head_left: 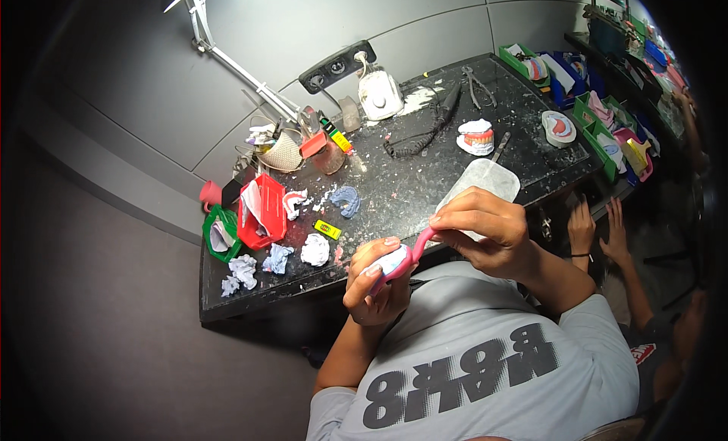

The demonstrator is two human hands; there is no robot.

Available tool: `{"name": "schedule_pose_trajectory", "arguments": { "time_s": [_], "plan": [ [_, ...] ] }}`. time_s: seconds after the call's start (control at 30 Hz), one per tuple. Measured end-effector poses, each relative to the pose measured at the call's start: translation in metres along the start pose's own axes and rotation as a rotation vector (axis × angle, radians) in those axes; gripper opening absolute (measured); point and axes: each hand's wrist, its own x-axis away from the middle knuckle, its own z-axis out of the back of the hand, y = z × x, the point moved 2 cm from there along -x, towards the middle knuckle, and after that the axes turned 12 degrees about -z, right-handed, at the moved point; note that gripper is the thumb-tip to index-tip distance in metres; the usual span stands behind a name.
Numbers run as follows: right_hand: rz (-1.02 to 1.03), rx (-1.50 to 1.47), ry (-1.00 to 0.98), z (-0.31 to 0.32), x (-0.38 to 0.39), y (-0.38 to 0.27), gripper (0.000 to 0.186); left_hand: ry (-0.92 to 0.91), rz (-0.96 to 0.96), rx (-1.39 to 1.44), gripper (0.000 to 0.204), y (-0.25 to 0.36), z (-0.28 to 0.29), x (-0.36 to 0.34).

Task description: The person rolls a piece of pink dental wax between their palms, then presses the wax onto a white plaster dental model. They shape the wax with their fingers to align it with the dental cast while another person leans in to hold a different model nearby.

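Above the front edge of the black workbench (364, 164), my left hand (373, 293) grips a whitish dental cast (390, 260), fingers curled round it. A soft pink strip (422, 242), which looks like modelling wax, runs along the cast's rim and rises toward my right hand (489, 230). The strip's upper end is pinched between my right thumb and fingers. Behind my right hand lies a pale, rounded plate (494, 180), partly covered by that hand. My palms and the cast's underside are hidden.
A plaster model with pink gums and teeth (475, 140) stands behind the plate, beside a knife (501, 146). Pliers (479, 88) lie farther back. A red box (263, 212), yellow packet (327, 229) and crumpled paper (315, 249) are left. Another person's hands (582, 232) are right.
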Motion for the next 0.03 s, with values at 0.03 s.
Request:
{"name": "schedule_pose_trajectory", "arguments": {
  "time_s": [0.03],
  "plan": [
    [-0.002,-0.006,-0.003,-0.0005,0.0003,0.0005,0.022,0.005,0.011,0.011,0.067,-0.0001,0.0000,0.0008]
  ]
}}
